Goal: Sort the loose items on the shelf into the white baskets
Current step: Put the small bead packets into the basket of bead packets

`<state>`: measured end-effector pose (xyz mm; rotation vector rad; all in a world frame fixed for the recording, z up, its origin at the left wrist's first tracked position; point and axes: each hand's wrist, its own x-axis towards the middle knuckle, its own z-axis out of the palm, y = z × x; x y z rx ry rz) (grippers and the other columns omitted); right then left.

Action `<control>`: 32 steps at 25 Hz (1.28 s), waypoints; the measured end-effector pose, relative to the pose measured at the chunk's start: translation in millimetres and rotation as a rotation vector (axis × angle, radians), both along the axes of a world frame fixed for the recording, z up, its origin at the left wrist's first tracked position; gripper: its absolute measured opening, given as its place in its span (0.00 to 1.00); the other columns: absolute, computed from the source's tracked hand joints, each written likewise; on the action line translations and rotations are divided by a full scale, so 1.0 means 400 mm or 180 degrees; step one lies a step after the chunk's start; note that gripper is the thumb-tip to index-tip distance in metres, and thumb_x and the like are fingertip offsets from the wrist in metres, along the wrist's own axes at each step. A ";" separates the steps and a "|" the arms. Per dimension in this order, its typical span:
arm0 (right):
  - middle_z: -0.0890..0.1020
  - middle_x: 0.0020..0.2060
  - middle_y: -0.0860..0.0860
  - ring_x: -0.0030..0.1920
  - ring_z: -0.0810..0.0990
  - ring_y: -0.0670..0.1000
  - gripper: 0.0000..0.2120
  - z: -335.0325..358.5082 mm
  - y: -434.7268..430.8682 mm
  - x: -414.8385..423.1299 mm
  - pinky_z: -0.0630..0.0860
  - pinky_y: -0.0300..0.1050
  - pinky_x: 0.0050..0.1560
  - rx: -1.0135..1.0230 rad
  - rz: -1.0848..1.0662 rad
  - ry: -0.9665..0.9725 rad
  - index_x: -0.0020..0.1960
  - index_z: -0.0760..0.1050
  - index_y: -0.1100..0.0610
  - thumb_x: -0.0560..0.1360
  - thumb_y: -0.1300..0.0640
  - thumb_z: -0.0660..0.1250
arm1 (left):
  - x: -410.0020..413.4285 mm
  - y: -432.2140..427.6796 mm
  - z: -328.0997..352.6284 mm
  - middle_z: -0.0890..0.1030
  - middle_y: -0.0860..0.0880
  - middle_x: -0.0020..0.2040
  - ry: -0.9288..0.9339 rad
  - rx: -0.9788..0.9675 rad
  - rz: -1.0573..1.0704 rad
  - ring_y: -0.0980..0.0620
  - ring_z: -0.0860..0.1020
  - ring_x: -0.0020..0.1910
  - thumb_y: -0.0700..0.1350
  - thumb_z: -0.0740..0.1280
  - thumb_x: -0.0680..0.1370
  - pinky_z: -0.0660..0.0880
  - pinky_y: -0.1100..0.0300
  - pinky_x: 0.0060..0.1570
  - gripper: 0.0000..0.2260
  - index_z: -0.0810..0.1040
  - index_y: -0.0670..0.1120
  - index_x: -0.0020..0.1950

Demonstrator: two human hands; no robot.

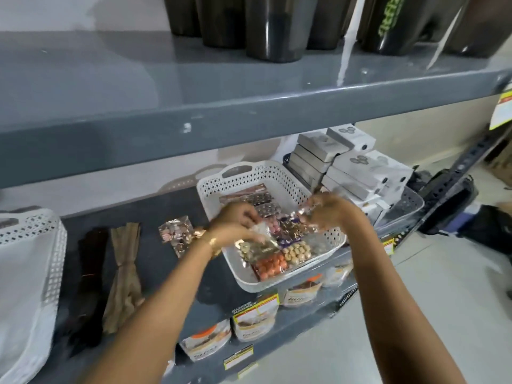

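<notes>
A white perforated basket sits on the grey shelf, holding several clear packets of beads in orange, cream, pink and silver. Both of my hands are over it. My left hand pinches one end of a clear bead packet above the basket's middle. My right hand grips a crinkly clear packet at the basket's right side. On the shelf to the left lie a loose packet of copper beads, a tan ribbon bundle and a dark brown ribbon bundle.
A second white basket stands at the far left. White boxes are stacked in a grey basket behind right. Dark tumblers stand on the upper shelf. Jars sit on the shelf below.
</notes>
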<state>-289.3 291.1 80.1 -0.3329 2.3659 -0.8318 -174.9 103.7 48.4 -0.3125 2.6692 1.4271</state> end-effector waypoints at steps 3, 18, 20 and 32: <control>0.79 0.55 0.57 0.40 0.77 0.49 0.17 -0.062 0.020 -0.022 0.77 0.38 0.38 0.0925 0.0530 0.0132 0.64 0.73 0.62 0.75 0.64 0.67 | -0.083 0.098 -0.101 0.80 0.44 0.53 -0.0461 -0.0547 -0.0301 0.48 0.77 0.51 0.34 0.72 0.71 0.75 0.62 0.42 0.15 0.78 0.41 0.57; 0.79 0.60 0.59 0.59 0.78 0.59 0.15 -0.026 -0.354 0.154 0.75 0.48 0.58 0.0003 0.1728 0.1597 0.62 0.74 0.62 0.77 0.58 0.63 | 0.084 -0.130 -0.063 0.80 0.44 0.52 0.0495 -0.1658 0.1888 0.43 0.80 0.50 0.40 0.70 0.72 0.74 0.54 0.48 0.10 0.76 0.45 0.52; 0.80 0.57 0.62 0.58 0.79 0.60 0.13 -0.044 -0.435 0.214 0.75 0.49 0.56 -0.0202 0.1920 0.1433 0.59 0.76 0.65 0.77 0.61 0.63 | 0.125 -0.212 -0.076 0.78 0.40 0.56 0.0291 -0.1741 0.2086 0.38 0.79 0.54 0.40 0.67 0.74 0.73 0.52 0.53 0.10 0.77 0.44 0.55; 0.78 0.63 0.58 0.64 0.75 0.59 0.16 -0.220 -0.523 0.330 0.76 0.49 0.57 0.1042 0.1560 0.1967 0.66 0.72 0.61 0.79 0.66 0.56 | 0.110 -0.312 -0.181 0.80 0.38 0.59 -0.0465 -0.2253 0.1294 0.37 0.77 0.61 0.38 0.62 0.76 0.74 0.46 0.60 0.10 0.75 0.40 0.57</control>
